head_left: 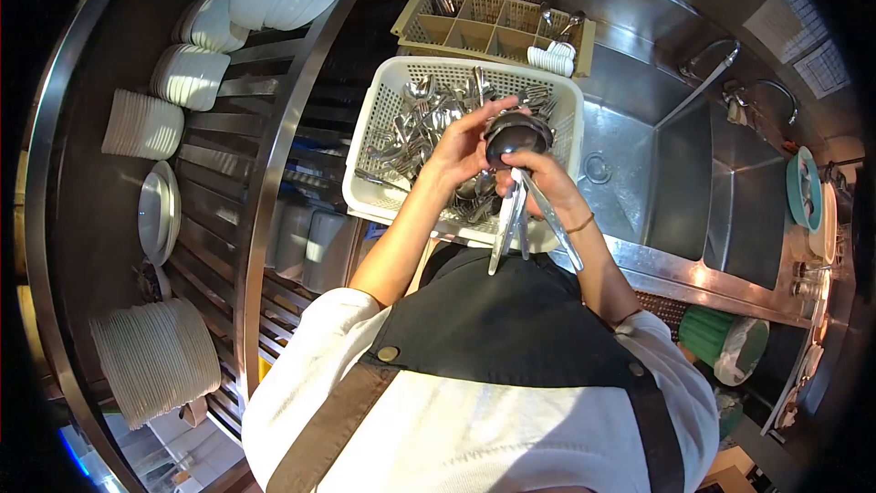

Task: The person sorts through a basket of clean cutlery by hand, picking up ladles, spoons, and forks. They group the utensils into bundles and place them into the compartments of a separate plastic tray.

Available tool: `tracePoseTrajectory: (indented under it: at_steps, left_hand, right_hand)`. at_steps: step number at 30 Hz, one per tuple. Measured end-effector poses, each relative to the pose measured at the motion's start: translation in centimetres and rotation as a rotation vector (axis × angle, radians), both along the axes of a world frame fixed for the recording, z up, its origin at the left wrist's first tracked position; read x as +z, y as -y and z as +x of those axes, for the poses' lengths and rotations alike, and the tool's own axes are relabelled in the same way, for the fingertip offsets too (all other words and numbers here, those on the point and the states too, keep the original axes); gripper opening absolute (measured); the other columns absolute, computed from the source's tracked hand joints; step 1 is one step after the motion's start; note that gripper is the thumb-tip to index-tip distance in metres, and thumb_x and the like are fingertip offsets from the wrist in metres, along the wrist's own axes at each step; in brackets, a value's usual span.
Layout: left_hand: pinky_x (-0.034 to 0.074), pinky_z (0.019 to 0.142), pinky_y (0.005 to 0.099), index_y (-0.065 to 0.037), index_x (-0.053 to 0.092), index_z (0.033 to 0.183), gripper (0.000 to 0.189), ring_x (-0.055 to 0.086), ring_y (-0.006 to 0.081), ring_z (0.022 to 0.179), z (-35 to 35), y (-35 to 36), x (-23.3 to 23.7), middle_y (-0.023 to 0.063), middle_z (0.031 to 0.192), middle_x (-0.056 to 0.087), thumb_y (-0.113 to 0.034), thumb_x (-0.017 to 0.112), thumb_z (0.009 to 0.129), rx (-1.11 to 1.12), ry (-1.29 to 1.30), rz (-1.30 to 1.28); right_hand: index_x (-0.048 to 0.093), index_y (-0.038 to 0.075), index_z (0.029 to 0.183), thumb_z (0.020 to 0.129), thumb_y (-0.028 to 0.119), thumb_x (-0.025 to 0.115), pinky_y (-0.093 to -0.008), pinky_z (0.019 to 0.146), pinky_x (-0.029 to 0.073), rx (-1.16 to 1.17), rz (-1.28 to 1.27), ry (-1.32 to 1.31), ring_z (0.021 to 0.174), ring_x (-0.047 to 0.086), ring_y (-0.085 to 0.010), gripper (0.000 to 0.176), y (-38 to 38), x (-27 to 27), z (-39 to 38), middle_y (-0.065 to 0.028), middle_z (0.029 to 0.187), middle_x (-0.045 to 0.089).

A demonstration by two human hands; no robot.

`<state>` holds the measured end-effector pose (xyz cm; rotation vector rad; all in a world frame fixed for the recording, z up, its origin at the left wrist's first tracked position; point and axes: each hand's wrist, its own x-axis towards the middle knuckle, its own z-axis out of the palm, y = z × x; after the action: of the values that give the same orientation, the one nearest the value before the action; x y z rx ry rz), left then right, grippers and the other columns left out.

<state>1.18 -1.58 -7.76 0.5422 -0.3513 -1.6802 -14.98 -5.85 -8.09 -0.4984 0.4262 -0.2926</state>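
Note:
Several metal ladles (518, 135) are bunched together, their dark round bowls nested and their handles fanning toward my apron. My right hand (545, 178) is closed around them just below the bowls. On the other side, my left hand (464, 144) curls against the bowls, its thumb side up and some fingertips hidden behind them. Both hands are above a white perforated basket (367, 141), which holds a jumble of metal spoons and forks (422, 120).
Behind the basket stands a beige divided cutlery rack (472, 35) with some spoons and white soup spoons (551, 58). A steel sink (616, 160) lies to the right. Stacked white bowls (190, 76) and plates (155, 361) fill a slatted shelf (214, 160) at left.

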Motion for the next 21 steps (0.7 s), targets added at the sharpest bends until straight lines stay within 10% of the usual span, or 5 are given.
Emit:
tracePoseTrajectory:
  at_steps: [6,8,12,17,21]
  left_hand:
    - [0.047,0.087,0.0264,-0.003,0.059,0.117,0.028,0.062,0.0143,0.098,7.1,-4.6,2.8,0.0073,0.113,0.065,-0.016,0.052,0.094,0.087,0.953,0.066]
    - [0.048,0.086,0.0286,-0.002,0.065,0.102,0.021,0.063,0.0169,0.097,10.9,-7.8,2.8,0.0088,0.102,0.068,-0.013,0.052,0.091,0.138,1.142,0.291]
    - [0.049,0.085,0.0374,-0.005,0.070,0.097,0.023,0.066,0.0270,0.092,12.4,-12.9,-3.2,0.0137,0.094,0.070,-0.018,0.054,0.085,-0.393,1.796,0.348]
    - [0.047,0.086,0.0419,-0.004,0.068,0.103,0.029,0.063,0.0352,0.094,9.4,-13.0,-8.3,0.0202,0.100,0.067,-0.024,0.057,0.084,-0.332,2.072,0.323]
    - [0.051,0.074,0.0368,0.000,0.060,0.111,0.031,0.067,0.0275,0.082,8.6,-10.6,-9.8,0.0194,0.100,0.066,-0.019,0.057,0.088,-0.208,1.773,0.576]
  right_hand:
    - [0.053,-0.003,0.113,0.095,0.011,0.051,-0.0203,0.046,0.036,0.012,0.027,0.059,0.047,0.037,-0.0057,0.023,1.2,-1.1,-3.3,-0.0024,0.063,0.052]
    - [0.045,0.003,0.126,0.095,0.007,0.048,-0.0192,0.047,0.036,-0.093,-0.049,0.033,0.048,0.036,-0.0015,0.031,2.2,-1.5,-4.3,-0.0111,0.093,0.062]
    - [0.047,0.003,0.124,0.095,0.006,0.049,-0.0204,0.048,0.035,-0.192,-0.026,0.076,0.049,0.037,-0.0029,0.029,3.9,-2.5,-4.6,-0.0112,0.093,0.062]
    - [0.052,-0.005,0.112,0.094,0.008,0.052,-0.0207,0.048,0.034,-0.179,-0.009,0.032,0.048,0.036,-0.0030,0.023,2.7,-0.3,-3.3,-0.0043,0.075,0.053]
    - [0.057,-0.013,0.100,0.092,0.010,0.055,-0.0211,0.047,0.033,-0.187,-0.056,-0.001,0.047,0.035,-0.0029,0.025,1.9,-0.2,-2.6,0.0023,0.058,0.046]
